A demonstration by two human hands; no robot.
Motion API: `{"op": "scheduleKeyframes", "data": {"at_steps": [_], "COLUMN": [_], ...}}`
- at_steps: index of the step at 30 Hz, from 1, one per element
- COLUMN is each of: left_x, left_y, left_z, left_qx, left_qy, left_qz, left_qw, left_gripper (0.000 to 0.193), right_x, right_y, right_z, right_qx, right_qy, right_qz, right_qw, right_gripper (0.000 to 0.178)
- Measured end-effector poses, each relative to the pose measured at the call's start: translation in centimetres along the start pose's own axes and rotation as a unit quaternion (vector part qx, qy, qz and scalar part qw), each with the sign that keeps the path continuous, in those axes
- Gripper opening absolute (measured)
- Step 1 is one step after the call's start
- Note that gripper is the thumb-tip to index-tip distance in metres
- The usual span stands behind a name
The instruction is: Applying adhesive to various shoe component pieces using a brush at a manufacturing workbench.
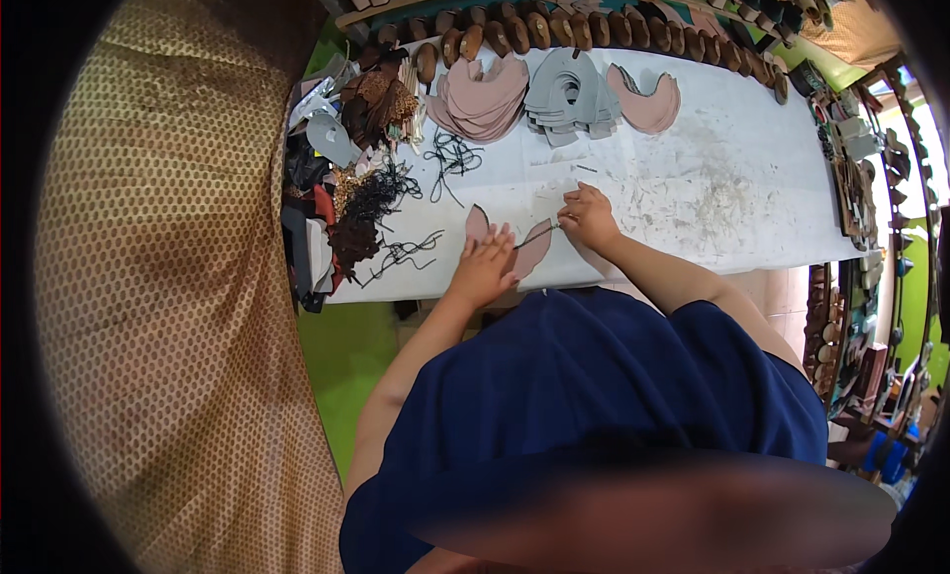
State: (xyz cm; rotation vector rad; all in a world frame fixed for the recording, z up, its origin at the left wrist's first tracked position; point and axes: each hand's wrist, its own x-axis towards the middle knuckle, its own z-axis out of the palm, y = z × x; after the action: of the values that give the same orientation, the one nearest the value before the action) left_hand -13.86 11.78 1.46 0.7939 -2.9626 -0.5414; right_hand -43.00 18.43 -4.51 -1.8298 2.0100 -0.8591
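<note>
A curved pink shoe-upper piece (535, 249) with dark edging lies near the front edge of the white table. My left hand (484, 265) rests flat on it with the fingers stretched out, hiding its middle. My right hand (588, 218), just right of the piece, is closed in a pinch on a thin black strip (546, 228). From those fingers the strip runs left across the piece toward my left hand. Loose black strips (404, 252) lie left of my left hand, and a tangle of them (453, 158) sits farther back.
Behind my hands stand stacked pink pieces (480, 99), stacked grey pieces (569, 99) and a smaller pink stack (648, 101). Brown shoe lasts (584, 30) line the back edge. Scraps (371, 193) heap up at the left, beside a patterned curtain (178, 277). Shelves (891, 178) stand at right.
</note>
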Motion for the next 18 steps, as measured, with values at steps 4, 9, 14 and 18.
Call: {"op": "scheduleKeyframes", "data": {"at_steps": [4,9,14,18], "left_x": [0.9,0.6,0.7,0.6], "left_y": [1.2,0.9,1.2,1.1], "left_z": [1.5,2.8,2.8,2.8], "left_qx": [0.043,0.079,0.094,0.099], "left_qy": [-0.053,-0.044,-0.059,-0.077], "left_qz": [0.005,0.024,0.020,0.016], "left_qw": [0.998,0.996,0.994,0.992], "left_gripper": [0.075,0.075,0.075,0.076], "right_x": [-0.2,-0.1,0.8,1.5], "right_y": [-1.6,-2.7,-1.8,-3.8], "right_z": [-0.6,-0.2,0.7,-2.0], "right_qx": [-0.031,-0.050,-0.067,-0.099], "right_qy": [-0.041,-0.033,-0.030,-0.092], "right_qz": [0.029,0.046,0.038,0.001], "right_qw": [0.998,0.997,0.997,0.991], "right_gripper": [0.012,0.009,0.009,0.009]}}
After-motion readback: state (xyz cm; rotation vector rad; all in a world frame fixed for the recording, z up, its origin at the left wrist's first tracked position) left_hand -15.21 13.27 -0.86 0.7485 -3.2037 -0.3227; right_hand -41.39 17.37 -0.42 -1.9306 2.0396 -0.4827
